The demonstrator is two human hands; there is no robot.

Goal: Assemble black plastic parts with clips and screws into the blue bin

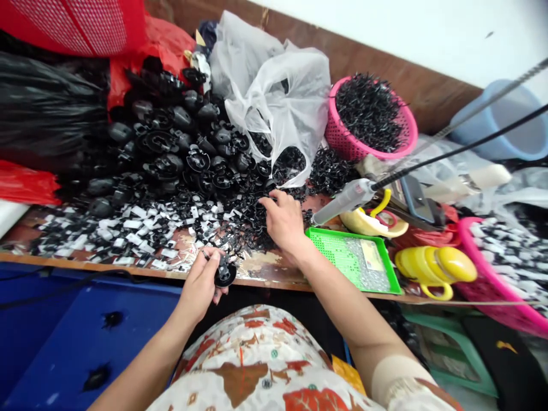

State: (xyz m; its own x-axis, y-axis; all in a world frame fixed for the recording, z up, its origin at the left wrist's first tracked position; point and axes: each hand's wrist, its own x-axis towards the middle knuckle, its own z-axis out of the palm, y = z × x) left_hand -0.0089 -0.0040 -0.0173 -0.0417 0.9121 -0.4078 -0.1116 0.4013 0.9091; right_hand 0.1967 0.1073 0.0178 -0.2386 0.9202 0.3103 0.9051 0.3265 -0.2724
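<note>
My left hand (201,282) is closed round a black round plastic part (225,274), just over the table's front edge. Over a heap of small black plastic pieces (252,214) is my right hand (283,220), its fingers reaching into the pile; whether they pinch a piece cannot be made out. Small white and black pieces (132,231) lie spread to the left. Behind them rises a pile of larger black rounded plastic parts (180,148).
A green tray (312,233) with small clear bits, a grey electric screwdriver (345,201) and a yellow bottle (432,265) stand at right. A pink basket (342,142) of black pieces is behind, beside a clear plastic bag (274,80). A blue container (55,337) sits lower left.
</note>
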